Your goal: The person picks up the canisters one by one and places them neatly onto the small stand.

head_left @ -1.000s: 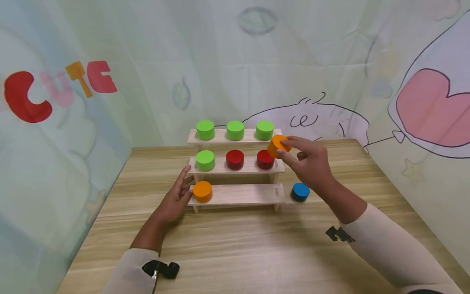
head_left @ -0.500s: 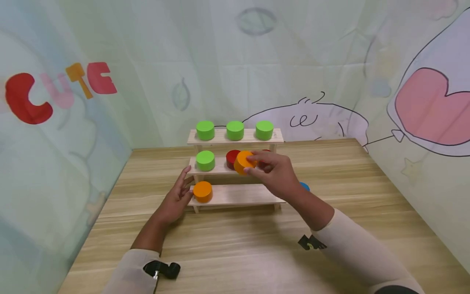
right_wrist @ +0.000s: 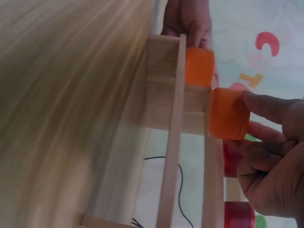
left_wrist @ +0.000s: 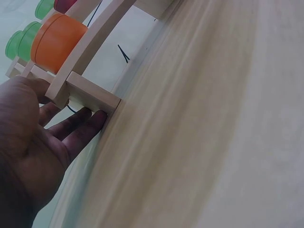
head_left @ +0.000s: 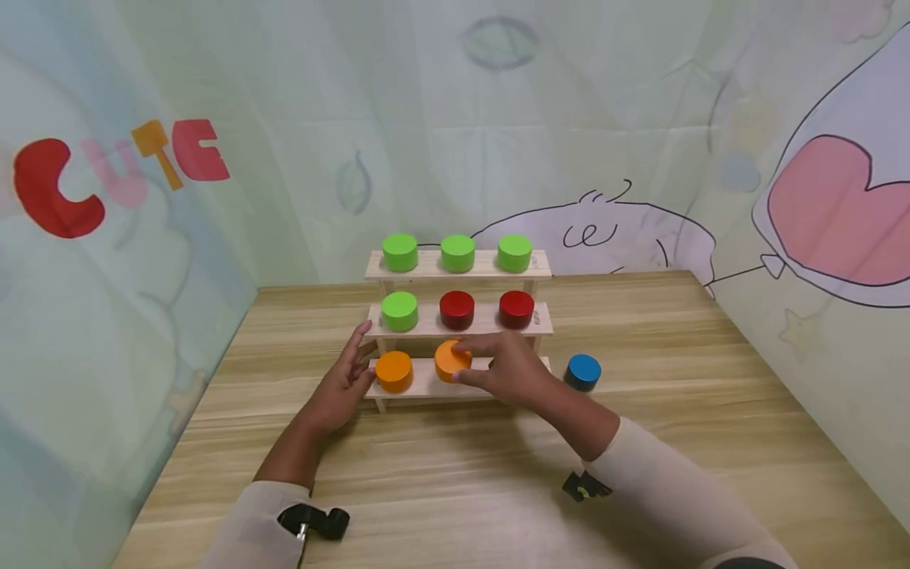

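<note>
In the head view, my right hand (head_left: 508, 367) pinches an orange round block (head_left: 452, 361) between thumb and fingers, over the middle of the bottom shelf (head_left: 419, 386). The right wrist view shows this block (right_wrist: 229, 114) a little above that shelf's front edge. A second orange block (head_left: 394, 371) sits at the bottom shelf's left end. Beside it, my left hand (head_left: 344, 387) rests against the left end of the wooden three-step rack (head_left: 543, 320). In the left wrist view its fairly straight fingers (left_wrist: 85, 135) touch the rack's leg (left_wrist: 92, 95).
On the middle step stand a green block (head_left: 400, 311) and two red blocks (head_left: 456, 310). The top step bears three green blocks (head_left: 457, 253). A blue block (head_left: 582, 372) lies on the wooden table (head_left: 455, 490), right of the rack. A printed curtain (head_left: 298, 158) hangs behind.
My right hand has carried the orange block leftward and down, from beside the right red block to over the middle of the bottom shelf. The left hand stays at the rack's end.
</note>
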Action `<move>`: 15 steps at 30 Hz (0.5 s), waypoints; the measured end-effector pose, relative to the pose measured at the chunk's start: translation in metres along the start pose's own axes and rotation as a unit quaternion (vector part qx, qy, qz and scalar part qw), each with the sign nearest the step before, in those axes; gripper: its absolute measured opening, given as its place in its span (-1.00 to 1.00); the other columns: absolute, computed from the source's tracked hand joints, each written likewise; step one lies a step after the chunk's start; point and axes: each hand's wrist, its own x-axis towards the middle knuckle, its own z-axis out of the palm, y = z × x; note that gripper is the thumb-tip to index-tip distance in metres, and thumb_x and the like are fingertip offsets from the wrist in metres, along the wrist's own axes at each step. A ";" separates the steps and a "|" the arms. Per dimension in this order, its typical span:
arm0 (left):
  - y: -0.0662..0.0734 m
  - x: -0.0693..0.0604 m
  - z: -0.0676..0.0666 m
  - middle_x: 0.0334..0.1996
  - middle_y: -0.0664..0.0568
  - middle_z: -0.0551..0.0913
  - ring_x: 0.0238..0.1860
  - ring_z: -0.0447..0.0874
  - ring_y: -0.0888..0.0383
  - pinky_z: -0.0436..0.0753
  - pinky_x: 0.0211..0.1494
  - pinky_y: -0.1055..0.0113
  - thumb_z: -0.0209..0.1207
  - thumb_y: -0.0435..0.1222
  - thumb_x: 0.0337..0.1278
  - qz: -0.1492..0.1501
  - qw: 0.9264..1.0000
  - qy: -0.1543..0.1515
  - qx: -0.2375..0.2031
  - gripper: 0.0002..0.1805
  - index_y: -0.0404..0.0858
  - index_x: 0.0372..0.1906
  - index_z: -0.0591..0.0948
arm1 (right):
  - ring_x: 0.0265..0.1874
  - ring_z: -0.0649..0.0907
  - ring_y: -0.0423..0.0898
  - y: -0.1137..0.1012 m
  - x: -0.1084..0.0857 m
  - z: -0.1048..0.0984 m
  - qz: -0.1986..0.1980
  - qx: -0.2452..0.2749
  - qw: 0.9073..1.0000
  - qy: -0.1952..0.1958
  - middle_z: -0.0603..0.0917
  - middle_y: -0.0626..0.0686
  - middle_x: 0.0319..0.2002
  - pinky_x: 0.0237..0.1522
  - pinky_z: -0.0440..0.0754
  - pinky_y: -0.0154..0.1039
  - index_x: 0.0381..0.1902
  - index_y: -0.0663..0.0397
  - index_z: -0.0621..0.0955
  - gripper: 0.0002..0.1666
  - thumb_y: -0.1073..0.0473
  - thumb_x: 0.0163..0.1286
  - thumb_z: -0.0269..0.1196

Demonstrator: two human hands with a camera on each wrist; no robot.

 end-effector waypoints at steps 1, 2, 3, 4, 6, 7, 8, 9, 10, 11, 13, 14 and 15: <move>0.000 0.000 0.000 0.71 -0.42 0.17 0.64 0.29 -0.50 0.32 0.62 -0.34 -0.05 -0.40 0.75 0.000 1.000 0.000 0.001 -0.12 0.23 0.82 -0.16 | 0.15 0.78 0.03 0.001 0.001 0.001 0.009 0.002 1.000 0.000 0.85 -0.03 0.21 -0.15 0.77 -0.23 0.28 -0.06 0.80 -0.43 0.16 0.31 0.63; 0.000 0.000 0.000 0.71 -0.42 0.17 0.64 0.29 -0.50 0.32 0.62 -0.34 -0.05 -0.40 0.75 0.000 1.000 0.000 0.001 -0.12 0.23 0.82 -0.16 | 0.19 0.77 0.04 0.002 0.001 0.002 0.019 0.008 1.000 -0.001 0.85 -0.03 0.21 -0.07 0.80 -0.17 0.28 -0.05 0.80 -0.43 0.18 0.30 0.63; 0.000 0.000 0.000 0.71 -0.42 0.17 0.64 0.29 -0.50 0.32 0.62 -0.34 -0.04 -0.40 0.75 -0.001 1.000 -0.001 0.002 -0.12 0.23 0.82 -0.16 | 0.22 0.76 0.05 0.003 0.002 0.003 0.025 0.011 1.000 -0.002 0.85 -0.02 0.21 0.01 0.81 -0.12 0.27 -0.05 0.80 -0.44 0.19 0.30 0.62; 0.000 0.000 0.000 0.71 -0.42 0.18 0.64 0.30 -0.50 0.32 0.62 -0.34 -0.04 -0.39 0.75 -0.001 1.000 0.000 0.002 -0.12 0.24 0.82 -0.16 | 0.27 0.75 0.04 0.004 0.003 0.005 0.031 0.014 0.999 -0.003 0.85 -0.02 0.22 0.13 0.81 -0.05 0.28 -0.04 0.80 -0.43 0.20 0.30 0.63; 0.000 0.000 0.000 0.71 -0.41 0.18 0.64 0.30 -0.50 0.32 0.62 -0.34 -0.04 -0.39 0.75 -0.002 1.000 0.000 0.001 -0.12 0.25 0.82 -0.16 | 0.34 0.72 0.04 0.007 0.005 0.007 0.037 0.017 0.999 -0.009 0.84 -0.01 0.23 0.31 0.75 0.05 0.28 -0.02 0.80 -0.43 0.21 0.31 0.62; 0.000 0.000 0.000 0.72 -0.41 0.18 0.64 0.30 -0.49 0.32 0.62 -0.34 -0.04 -0.39 0.75 -0.002 1.000 0.000 0.001 -0.12 0.25 0.82 -0.16 | 0.37 0.71 0.04 0.009 0.006 0.009 0.038 0.017 0.999 -0.011 0.83 0.00 0.24 0.40 0.69 0.07 0.28 -0.01 0.79 -0.44 0.21 0.31 0.62; 0.000 0.000 0.000 0.72 -0.41 0.18 0.64 0.30 -0.49 0.32 0.62 -0.34 -0.04 -0.39 0.75 -0.003 1.000 0.000 0.001 -0.12 0.26 0.82 -0.16 | 0.39 0.70 0.05 0.010 0.007 0.010 0.039 0.017 0.999 -0.014 0.83 0.01 0.25 0.45 0.66 0.09 0.28 0.00 0.79 -0.43 0.21 0.31 0.61; 0.000 0.000 0.000 0.72 -0.40 0.18 0.64 0.30 -0.49 0.32 0.62 -0.33 -0.04 -0.39 0.75 -0.004 1.000 0.001 0.001 -0.11 0.27 0.82 -0.16 | 0.40 0.69 0.05 0.011 0.008 0.010 0.039 0.015 0.999 -0.018 0.83 0.01 0.26 0.47 0.64 0.10 0.28 0.01 0.79 -0.43 0.21 0.31 0.62; 0.000 0.000 0.000 0.72 -0.40 0.18 0.64 0.30 -0.49 0.32 0.62 -0.33 -0.04 -0.39 0.75 -0.005 1.000 0.001 0.000 -0.11 0.27 0.81 -0.16 | 0.41 0.68 0.06 0.012 0.008 0.011 0.039 0.013 0.999 -0.021 0.82 0.02 0.27 0.49 0.62 0.10 0.29 0.02 0.79 -0.43 0.21 0.31 0.62; 0.000 0.000 0.000 0.72 -0.40 0.18 0.64 0.30 -0.49 0.32 0.62 -0.33 -0.04 -0.39 0.75 -0.005 1.000 0.001 0.000 -0.11 0.27 0.82 -0.16 | 0.42 0.67 0.06 0.012 0.009 0.012 0.039 0.008 0.999 -0.023 0.81 0.02 0.28 0.49 0.62 0.10 0.29 0.02 0.79 -0.42 0.20 0.31 0.62; -0.001 0.000 0.000 0.72 -0.40 0.17 0.64 0.30 -0.49 0.33 0.61 -0.33 -0.04 -0.39 0.75 -0.006 1.000 0.001 0.001 -0.11 0.28 0.81 -0.17 | 0.41 0.67 0.05 0.013 0.009 0.013 0.041 0.000 0.999 -0.026 0.81 0.01 0.29 0.49 0.62 0.10 0.29 0.01 0.78 -0.41 0.19 0.30 0.63; -0.001 0.000 0.000 0.72 -0.40 0.17 0.64 0.30 -0.49 0.33 0.61 -0.33 -0.05 -0.40 0.75 -0.006 1.000 0.001 0.001 -0.11 0.28 0.81 -0.17 | 0.41 0.66 0.05 0.013 0.009 0.013 0.042 -0.003 0.999 -0.027 0.80 0.01 0.30 0.49 0.62 0.10 0.30 0.00 0.78 -0.41 0.19 0.30 0.63; -0.001 0.000 0.000 0.72 -0.40 0.17 0.64 0.30 -0.49 0.33 0.61 -0.33 -0.05 -0.40 0.75 -0.006 1.000 0.001 0.001 -0.11 0.28 0.81 -0.17 | 0.41 0.66 0.05 0.013 0.009 0.014 0.043 -0.008 0.999 -0.027 0.80 0.01 0.30 0.49 0.62 0.10 0.30 -0.01 0.78 -0.40 0.18 0.30 0.63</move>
